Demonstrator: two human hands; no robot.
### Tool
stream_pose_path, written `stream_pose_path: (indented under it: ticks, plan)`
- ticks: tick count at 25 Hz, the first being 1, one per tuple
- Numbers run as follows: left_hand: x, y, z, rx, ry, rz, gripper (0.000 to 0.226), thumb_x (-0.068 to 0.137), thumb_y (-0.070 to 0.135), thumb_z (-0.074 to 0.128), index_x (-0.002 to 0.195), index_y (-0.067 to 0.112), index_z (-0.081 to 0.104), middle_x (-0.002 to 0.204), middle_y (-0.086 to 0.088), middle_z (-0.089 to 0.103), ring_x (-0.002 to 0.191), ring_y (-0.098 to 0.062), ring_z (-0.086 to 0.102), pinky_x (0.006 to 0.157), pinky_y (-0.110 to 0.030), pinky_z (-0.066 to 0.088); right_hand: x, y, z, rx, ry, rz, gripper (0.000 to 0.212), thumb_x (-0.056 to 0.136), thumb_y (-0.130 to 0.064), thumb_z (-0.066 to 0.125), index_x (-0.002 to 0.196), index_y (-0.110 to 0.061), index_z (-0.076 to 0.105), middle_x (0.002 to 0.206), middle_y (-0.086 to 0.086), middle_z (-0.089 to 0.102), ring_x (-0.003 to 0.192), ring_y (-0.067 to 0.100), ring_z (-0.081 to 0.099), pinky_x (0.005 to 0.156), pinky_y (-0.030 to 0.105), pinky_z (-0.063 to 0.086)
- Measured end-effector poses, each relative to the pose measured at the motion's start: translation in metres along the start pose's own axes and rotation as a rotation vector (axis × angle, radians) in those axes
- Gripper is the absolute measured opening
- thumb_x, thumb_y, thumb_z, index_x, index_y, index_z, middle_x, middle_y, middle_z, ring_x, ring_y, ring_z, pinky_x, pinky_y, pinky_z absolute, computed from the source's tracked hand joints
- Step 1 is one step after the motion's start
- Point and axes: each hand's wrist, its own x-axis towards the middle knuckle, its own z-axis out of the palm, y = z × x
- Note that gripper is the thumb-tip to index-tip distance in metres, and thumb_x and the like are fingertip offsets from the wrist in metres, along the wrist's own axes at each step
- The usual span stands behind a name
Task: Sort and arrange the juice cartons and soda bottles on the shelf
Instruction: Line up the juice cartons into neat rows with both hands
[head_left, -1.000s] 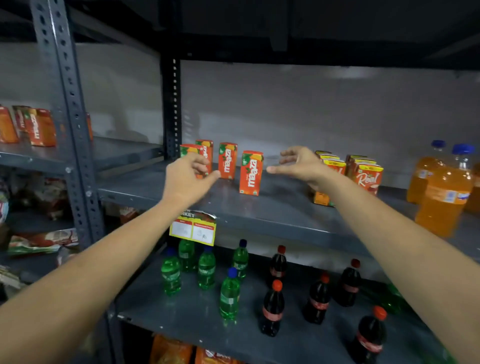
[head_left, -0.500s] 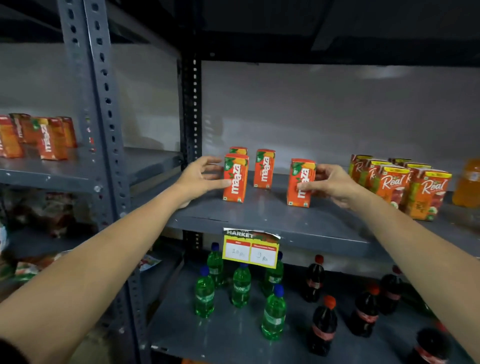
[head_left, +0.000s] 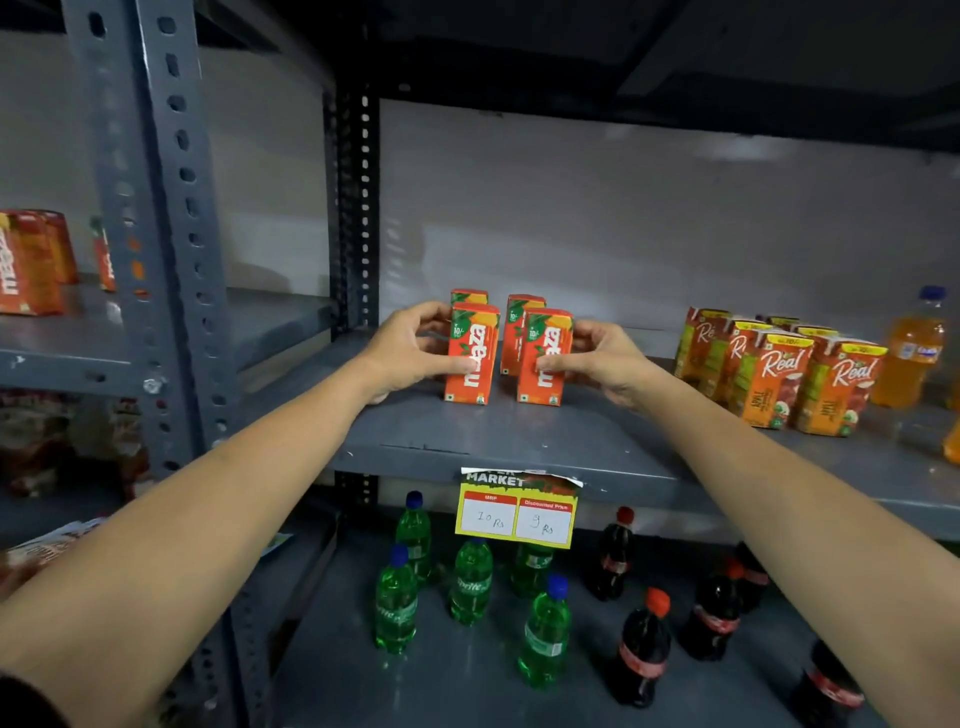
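Gripping two upright Maaza cartons (head_left: 543, 358), both hands (head_left: 410, 353) on the shelf (head_left: 519, 441).

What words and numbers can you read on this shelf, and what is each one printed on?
"maaza" and "10/-": the two front orange cartons, in the left hand and the right hand.
"Real": the juice cartons to the right; "APPLE" on one.
"MARKET", "MRP", "10 Rs", "9 Rs": the yellow price tag; the second heading looks like "Discounted Price".
"Sprite": the green bottles, partly readable.
Too blurred: dark bottles, orange bottle.
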Motion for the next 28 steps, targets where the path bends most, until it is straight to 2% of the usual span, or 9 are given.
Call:
stream_pose_path:
  ticks: [4,11,15,21,25,28]
  plan:
    - [0.0,0.0,-0.004,-0.003,0.008,0.008,0.056,0.051,0.024,0.085,0.101,0.028,0.059,0.104,0.003,0.067,0.092,-0.008,0.068,0.067,-0.028,0.058,0.003,0.001,0.013,-0.007,-0.018,-0.015,0.037,0.067,-0.003,0.081,0.095,-0.021,0.064,0.08,-0.008,0.077,0.079,0.008,0.073,0.057,0.022,0.056]
    - [-0.001,-0.007,-0.005,-0.025,0.018,-0.003,0.055,0.064,0.01,0.082,0.11,0.023,0.056,0.109,0.002,0.065,0.095,-0.012,0.067,0.072,-0.032,0.059,0.0,0.002,0.012,0.001,-0.01,-0.024,0.035,0.068,-0.007,0.08,0.094,-0.023,0.064,0.087,-0.006,0.074,0.079,0.006,0.073,0.057,0.021,0.056]
    - [-0.001,-0.009,-0.005,-0.008,0.03,0.005,0.054,0.064,0.014,0.083,0.109,0.022,0.056,0.109,0.003,0.065,0.096,-0.012,0.067,0.074,-0.03,0.057,0.0,0.004,0.011,-0.018,-0.02,-0.017,0.037,0.068,-0.011,0.08,0.098,-0.023,0.063,0.098,-0.001,0.072,0.086,0.01,0.072,0.064,0.025,0.058]
    - [0.0,-0.01,-0.005,0.047,0.043,0.021,0.048,0.061,0.021,0.085,0.099,0.03,0.057,0.106,0.005,0.066,0.093,-0.01,0.067,0.074,-0.029,0.057,-0.001,0.004,0.009,-0.041,-0.04,-0.023,0.033,0.07,-0.011,0.079,0.097,-0.022,0.063,0.094,-0.003,0.074,0.084,0.009,0.073,0.063,0.023,0.058]
    - [0.0,-0.012,-0.005,0.062,0.033,0.015,0.051,0.057,0.023,0.086,0.1,0.027,0.058,0.106,0.003,0.067,0.094,-0.01,0.067,0.082,-0.037,0.057,-0.002,0.004,0.01,-0.086,-0.048,-0.027,0.032,0.072,-0.015,0.078,0.098,-0.024,0.062,0.097,-0.004,0.072,0.084,0.006,0.072,0.063,0.021,0.057]
    - [-0.006,-0.007,-0.002,0.187,0.056,0.007,0.066,0.056,0.026,0.088,0.113,0.018,0.055,0.117,0.0,0.063,0.107,-0.013,0.059,0.097,-0.042,0.048,-0.008,0.002,0.007,-0.174,-0.064,-0.054,0.039,0.071,-0.022,0.08,0.104,-0.021,0.061,0.103,-0.002,0.07,0.092,0.009,0.069,0.073,0.022,0.057]
